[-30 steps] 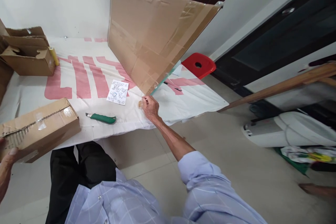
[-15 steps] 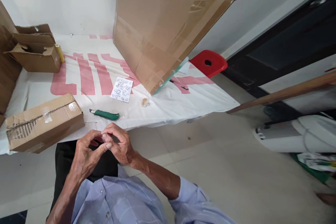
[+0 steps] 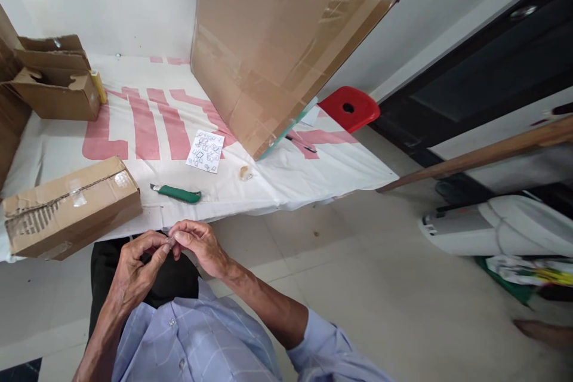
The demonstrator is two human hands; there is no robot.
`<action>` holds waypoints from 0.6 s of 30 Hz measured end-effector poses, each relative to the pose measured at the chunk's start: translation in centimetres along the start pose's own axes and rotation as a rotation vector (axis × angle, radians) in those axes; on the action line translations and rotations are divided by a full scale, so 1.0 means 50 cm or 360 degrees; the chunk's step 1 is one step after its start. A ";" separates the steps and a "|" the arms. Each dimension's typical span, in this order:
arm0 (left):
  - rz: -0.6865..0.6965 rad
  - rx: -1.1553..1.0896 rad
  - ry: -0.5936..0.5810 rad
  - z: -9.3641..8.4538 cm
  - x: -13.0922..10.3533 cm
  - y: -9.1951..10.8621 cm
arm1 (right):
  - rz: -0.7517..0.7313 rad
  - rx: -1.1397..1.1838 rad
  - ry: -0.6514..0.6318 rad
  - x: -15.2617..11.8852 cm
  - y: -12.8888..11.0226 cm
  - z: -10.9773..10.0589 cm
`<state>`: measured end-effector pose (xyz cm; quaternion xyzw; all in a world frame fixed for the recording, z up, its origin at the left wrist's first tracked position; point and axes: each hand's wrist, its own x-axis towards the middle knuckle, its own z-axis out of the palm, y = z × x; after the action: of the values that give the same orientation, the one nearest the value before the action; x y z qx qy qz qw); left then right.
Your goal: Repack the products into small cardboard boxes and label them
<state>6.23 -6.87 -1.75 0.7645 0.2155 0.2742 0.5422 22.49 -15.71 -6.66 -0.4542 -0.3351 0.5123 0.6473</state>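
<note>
My left hand (image 3: 136, 265) and my right hand (image 3: 199, 245) meet above my lap, just off the table's front edge. Both are closed in a pinch on a small clear scrap (image 3: 171, 240), perhaps plastic or tape; its exact kind is too small to make out. Beyond them on the table lies a green utility knife (image 3: 176, 193) with some blade showing at its left end. Farther back is a white paper (image 3: 205, 151) covered in small drawn shapes. A little crumpled clear-and-tan scrap (image 3: 245, 173) rests to its right.
A taped cardboard box (image 3: 74, 206) sits at the front left, an open box (image 3: 60, 92) behind it. A large cardboard sheet (image 3: 273, 54) stands tilted on the cloth-covered table (image 3: 286, 191). Right of it are a pen (image 3: 301, 144), a red stool (image 3: 351, 108) and a wooden bar (image 3: 483, 155).
My hands have dropped slightly toward my lap. The fingers have shifted, and the clear scrap between them now shows. The whole view has moved a little.
</note>
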 end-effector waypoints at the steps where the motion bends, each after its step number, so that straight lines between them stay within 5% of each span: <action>1: -0.0014 0.0013 -0.0027 -0.002 0.001 0.003 | 0.0063 0.0090 -0.0050 0.001 0.003 -0.003; 7: -0.0037 0.0122 -0.0037 -0.012 0.001 0.004 | 0.0199 0.0325 -0.0218 0.004 0.014 -0.012; 18: -0.0232 0.0102 0.0069 0.001 -0.001 -0.021 | 0.0048 0.0042 0.0070 0.001 0.008 -0.029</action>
<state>6.21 -6.60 -2.76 0.7577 0.2909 0.2433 0.5311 23.66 -16.01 -7.57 -0.4616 -0.3071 0.5163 0.6527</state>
